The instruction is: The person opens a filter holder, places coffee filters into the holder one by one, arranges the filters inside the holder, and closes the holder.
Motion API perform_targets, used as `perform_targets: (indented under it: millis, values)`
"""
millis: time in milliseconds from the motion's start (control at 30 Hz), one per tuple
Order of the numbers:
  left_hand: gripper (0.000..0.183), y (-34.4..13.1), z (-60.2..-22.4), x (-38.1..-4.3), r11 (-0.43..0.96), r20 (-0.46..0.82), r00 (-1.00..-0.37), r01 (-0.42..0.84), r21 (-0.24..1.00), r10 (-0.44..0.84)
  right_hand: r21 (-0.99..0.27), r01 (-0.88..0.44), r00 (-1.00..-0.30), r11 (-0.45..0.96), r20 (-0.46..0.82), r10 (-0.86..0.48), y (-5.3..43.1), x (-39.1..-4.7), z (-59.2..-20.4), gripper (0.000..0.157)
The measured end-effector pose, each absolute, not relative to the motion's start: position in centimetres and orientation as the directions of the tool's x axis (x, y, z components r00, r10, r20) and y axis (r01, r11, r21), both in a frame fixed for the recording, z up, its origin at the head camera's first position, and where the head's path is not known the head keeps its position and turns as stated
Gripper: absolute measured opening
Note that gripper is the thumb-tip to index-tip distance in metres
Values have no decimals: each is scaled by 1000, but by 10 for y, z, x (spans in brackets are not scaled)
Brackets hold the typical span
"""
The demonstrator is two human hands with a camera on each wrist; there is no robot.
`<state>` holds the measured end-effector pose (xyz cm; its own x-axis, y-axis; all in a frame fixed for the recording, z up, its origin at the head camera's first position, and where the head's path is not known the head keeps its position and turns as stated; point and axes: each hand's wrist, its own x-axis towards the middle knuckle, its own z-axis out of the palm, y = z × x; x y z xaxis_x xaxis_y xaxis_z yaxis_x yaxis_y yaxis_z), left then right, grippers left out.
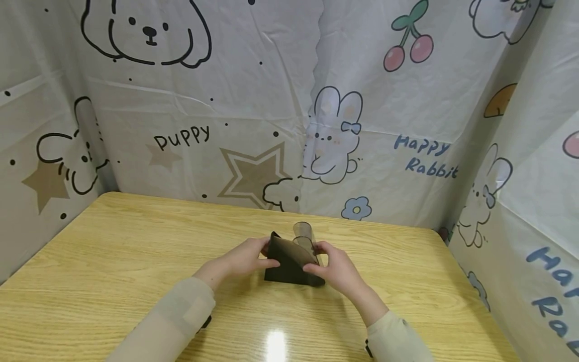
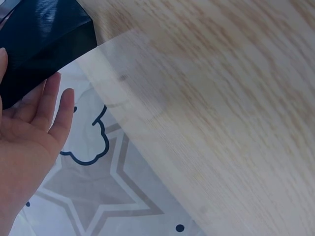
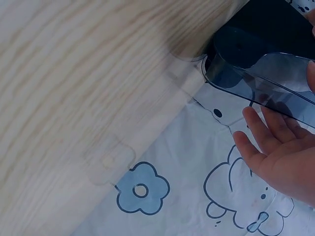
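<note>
Upright on the table stands a black wedge-shaped holder [image 1: 284, 268], its ribbed dark side [image 2: 47, 37] large in the left wrist view. A smoky clear plastic part [image 1: 304, 232] with a rounded end rises behind it; the right wrist view shows this part [image 3: 275, 93] stretching out from the black body. My left hand [image 1: 246, 257] grips the holder's left edge, thumb in front and fingers behind. On the other side my right hand [image 1: 338, 269] holds the right end, thumb on the front face and fingers round the clear part. Its kind is not plain to see.
The wood-grain table [image 1: 149, 241] runs back to a printed cloth [image 1: 253, 100] with cartoon animals, which hangs behind and along both sides. Light sleeves [image 1: 169, 311] cover both forearms, and a dark strap shows at each wrist.
</note>
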<state>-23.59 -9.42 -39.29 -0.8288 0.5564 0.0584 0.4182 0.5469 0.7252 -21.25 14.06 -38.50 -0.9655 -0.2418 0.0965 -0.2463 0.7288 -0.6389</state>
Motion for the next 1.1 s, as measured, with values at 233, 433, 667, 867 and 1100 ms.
perform_targets:
  millis: [233, 433, 667, 867, 1100]
  values:
    - [32, -95, -394, -237, 547, 69, -828, 428, 720, 556, -632, -265, -961, 728, 106, -257, 139, -212, -386, 42]
    - [33, -94, -393, -237, 553, 61, -825, 429, 714, 561, -611, -268, -960, 745, 104, -260, 138, -213, -387, 40]
    - [32, -94, -393, -237, 562, 52, -828, 423, 711, 558, -600, -276, -958, 751, 111, -263, 136, -213, -389, 38]
    - [34, -94, -394, -237, 557, 57, -826, 428, 712, 561, -590, -266, -962, 763, 107, -253, 135, -212, -391, 37]
    - [33, -95, -393, -236, 551, 59, -823, 429, 716, 564, -579, -258, -963, 773, 93, -251, 135, -213, -392, 39]
